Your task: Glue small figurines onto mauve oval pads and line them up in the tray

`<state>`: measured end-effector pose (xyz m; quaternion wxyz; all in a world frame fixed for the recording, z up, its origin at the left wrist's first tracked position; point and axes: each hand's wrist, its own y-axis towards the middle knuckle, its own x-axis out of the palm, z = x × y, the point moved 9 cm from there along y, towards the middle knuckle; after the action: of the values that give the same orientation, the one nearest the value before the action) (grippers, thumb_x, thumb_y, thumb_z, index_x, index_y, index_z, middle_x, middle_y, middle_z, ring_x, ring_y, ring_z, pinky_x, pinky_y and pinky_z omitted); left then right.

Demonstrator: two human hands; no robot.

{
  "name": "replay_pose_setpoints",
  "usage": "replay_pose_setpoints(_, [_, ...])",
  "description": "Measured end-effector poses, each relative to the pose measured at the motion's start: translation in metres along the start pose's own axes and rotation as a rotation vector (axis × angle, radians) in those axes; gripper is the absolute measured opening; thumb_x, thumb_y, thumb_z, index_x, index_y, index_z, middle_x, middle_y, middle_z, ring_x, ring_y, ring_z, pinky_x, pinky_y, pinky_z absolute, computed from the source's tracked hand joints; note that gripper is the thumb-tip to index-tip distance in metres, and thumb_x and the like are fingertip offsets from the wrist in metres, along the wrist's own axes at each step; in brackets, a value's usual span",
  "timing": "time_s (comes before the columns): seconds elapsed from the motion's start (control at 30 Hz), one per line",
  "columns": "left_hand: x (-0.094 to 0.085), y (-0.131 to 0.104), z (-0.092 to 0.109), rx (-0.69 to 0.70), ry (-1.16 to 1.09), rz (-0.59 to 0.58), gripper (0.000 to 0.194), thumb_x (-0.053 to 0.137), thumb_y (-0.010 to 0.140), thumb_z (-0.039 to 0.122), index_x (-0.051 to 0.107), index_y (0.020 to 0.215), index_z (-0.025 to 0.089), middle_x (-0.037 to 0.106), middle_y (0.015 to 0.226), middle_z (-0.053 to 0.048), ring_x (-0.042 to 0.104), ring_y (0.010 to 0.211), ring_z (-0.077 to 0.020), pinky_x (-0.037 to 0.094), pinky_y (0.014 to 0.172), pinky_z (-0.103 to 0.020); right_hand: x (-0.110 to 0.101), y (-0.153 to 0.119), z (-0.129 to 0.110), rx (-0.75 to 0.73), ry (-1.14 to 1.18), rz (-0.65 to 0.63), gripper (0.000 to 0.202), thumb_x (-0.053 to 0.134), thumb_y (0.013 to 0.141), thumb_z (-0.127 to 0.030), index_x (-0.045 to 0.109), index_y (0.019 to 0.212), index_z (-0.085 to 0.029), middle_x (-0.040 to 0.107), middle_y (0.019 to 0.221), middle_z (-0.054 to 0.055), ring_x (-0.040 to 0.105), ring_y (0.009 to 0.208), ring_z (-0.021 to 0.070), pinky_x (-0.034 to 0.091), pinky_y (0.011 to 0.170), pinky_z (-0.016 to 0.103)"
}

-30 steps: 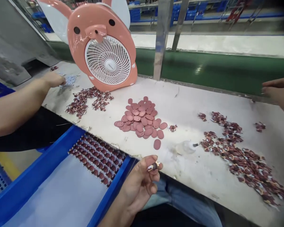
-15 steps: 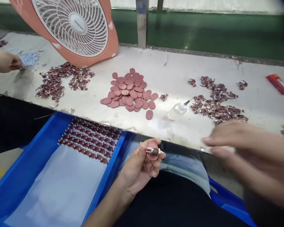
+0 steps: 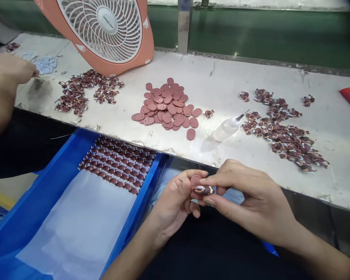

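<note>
- Left hand (image 3: 176, 198) pinches a reddish oval disc (image 3: 195, 180) in front of the counter's (image 3: 335, 155) near edge.
- Right hand (image 3: 251, 200) grips a small brown piece (image 3: 203, 189) at the disc's face.
- White bottle (image 3: 226, 130) sits toward that edge, between disc pile (image 3: 169, 105) and brown heap (image 3: 291, 138).

The disc (image 3: 195, 180) I hold at lower centre is a plain dusty red, and the little figure (image 3: 204, 190) against it mixes dark brown, white and orange-yellow. I see that same dull red across the pile of discs (image 3: 170, 105) mid-frame, while the heap (image 3: 291, 138) at right is maroon flecked with white and orange. The bottle (image 3: 226, 129) is milky white, dark-tipped; at lower left, the bin (image 3: 45, 184) is bright blue; at upper left, the fan (image 3: 148, 42) is salmon pink with a white swirled grille (image 3: 125, 35)
</note>
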<state>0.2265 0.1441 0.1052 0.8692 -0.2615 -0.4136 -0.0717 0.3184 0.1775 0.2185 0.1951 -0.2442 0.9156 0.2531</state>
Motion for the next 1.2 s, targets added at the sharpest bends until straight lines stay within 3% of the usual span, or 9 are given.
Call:
replay_pose_setpoints(0.13, [-0.01, 0.0, 0.001, 0.045, 0.033, 0.066, 0.059, 0.072, 0.074, 0.066, 0.073, 0.109, 0.019, 0.071, 0.086, -0.006, 0.065, 0.065, -0.011, 0.053, 0.046, -0.015, -0.002, -0.001, 0.0, -0.048, -0.144, 0.134, 0.016, 0.07, 0.084, -0.009, 0.068, 0.099, -0.016, 0.066, 0.075, 0.001, 0.059, 0.069, 0.0106, 0.05, 0.066, 0.024])
replay_pose_setpoints(0.3, [-0.027, -0.012, 0.026, 0.366, 0.14, 0.357, 0.031, 0.087, 0.069, 0.042, 0.074, 0.089, 0.022, 0.065, 0.078, 0.002, 0.057, 0.064, -0.0067, 0.048, 0.049, -0.012, 0.005, -0.005, -0.009, -0.256, -0.475, 0.293, 0.026, 0.074, 0.08, -0.003, 0.067, 0.104, -0.01, 0.067, 0.075, 0.005, 0.056, 0.067, 0.013, 0.048, 0.063, 0.027])
replay_pose_setpoints(0.47, [-0.029, -0.014, 0.036, 0.45, 0.199, 0.445, 0.024, 0.089, 0.067, 0.033, 0.072, 0.08, 0.022, 0.063, 0.078, 0.004, 0.049, 0.056, -0.0038, 0.043, 0.047, -0.013, 0.02, -0.001, -0.01, -0.347, -0.587, 0.293, 0.025, 0.076, 0.079, -0.006, 0.067, 0.103, -0.01, 0.066, 0.073, 0.005, 0.053, 0.064, 0.0147, 0.046, 0.06, 0.03])
replay_pose_setpoints(0.57, [-0.036, -0.014, 0.039, 0.434, 0.191, 0.501, 0.022, 0.087, 0.069, 0.033, 0.071, 0.077, 0.02, 0.062, 0.075, 0.003, 0.05, 0.056, -0.0049, 0.042, 0.046, -0.015, 0.031, 0.005, -0.009, -0.367, -0.596, 0.222, 0.024, 0.075, 0.079, -0.004, 0.067, 0.101, -0.011, 0.067, 0.074, 0.005, 0.052, 0.063, 0.0154, 0.046, 0.061, 0.032])
replay_pose_setpoints(0.73, [-0.059, -0.021, 0.047, 0.407, 0.127, 0.606, 0.027, 0.085, 0.068, 0.037, 0.069, 0.081, 0.019, 0.064, 0.081, 0.001, 0.054, 0.061, -0.0073, 0.04, 0.045, -0.016, 0.043, 0.005, -0.022, -0.436, -0.541, 0.136, 0.023, 0.075, 0.08, -0.008, 0.068, 0.103, -0.01, 0.067, 0.071, 0.004, 0.053, 0.062, 0.0144, 0.047, 0.059, 0.031])
replay_pose_setpoints(0.87, [-0.125, -0.066, 0.091, 0.543, 0.422, 1.0, 0.035, 0.076, 0.073, 0.049, 0.067, 0.092, 0.02, 0.067, 0.092, -0.003, 0.064, 0.072, -0.0128, 0.045, 0.048, -0.02, 0.046, -0.002, -0.029, -0.516, -0.458, 0.011, 0.017, 0.074, 0.081, -0.006, 0.07, 0.096, -0.011, 0.068, 0.068, 0.001, 0.056, 0.061, 0.0141, 0.047, 0.06, 0.032])
replay_pose_setpoints(1.0, [-0.223, -0.13, 0.143, 0.61, 0.623, 1.373, 0.035, 0.066, 0.083, 0.043, 0.062, 0.107, 0.018, 0.068, 0.103, -0.006, 0.067, 0.092, -0.0181, 0.052, 0.062, -0.023, 0.045, -0.002, -0.014, -0.482, -0.451, -0.04, 0.02, 0.075, 0.079, -0.002, 0.071, 0.095, -0.014, 0.069, 0.07, 0.001, 0.059, 0.063, 0.0139, 0.049, 0.064, 0.031])
replay_pose_setpoints(1.1, [-0.291, -0.172, 0.179, 0.533, 0.806, 1.609, 0.028, 0.064, 0.088, 0.03, 0.062, 0.11, 0.013, 0.068, 0.108, -0.009, 0.066, 0.1, -0.021, 0.055, 0.075, -0.031, 0.046, 0.0, -0.003, -0.453, -0.437, -0.015, 0.019, 0.075, 0.079, -0.002, 0.07, 0.093, -0.014, 0.069, 0.072, 0.001, 0.058, 0.063, 0.0141, 0.05, 0.064, 0.032])
replay_pose_setpoints(1.2, [-0.337, -0.196, 0.206, 0.374, 1.007, 1.729, 0.025, 0.065, 0.091, 0.031, 0.065, 0.111, 0.015, 0.068, 0.113, -0.009, 0.065, 0.103, -0.0233, 0.055, 0.088, -0.044, 0.051, -0.001, 0.004, -0.433, -0.431, -0.016, 0.021, 0.077, 0.077, 0.0, 0.07, 0.093, -0.012, 0.068, 0.072, 0.001, 0.058, 0.066, 0.0143, 0.049, 0.067, 0.033])
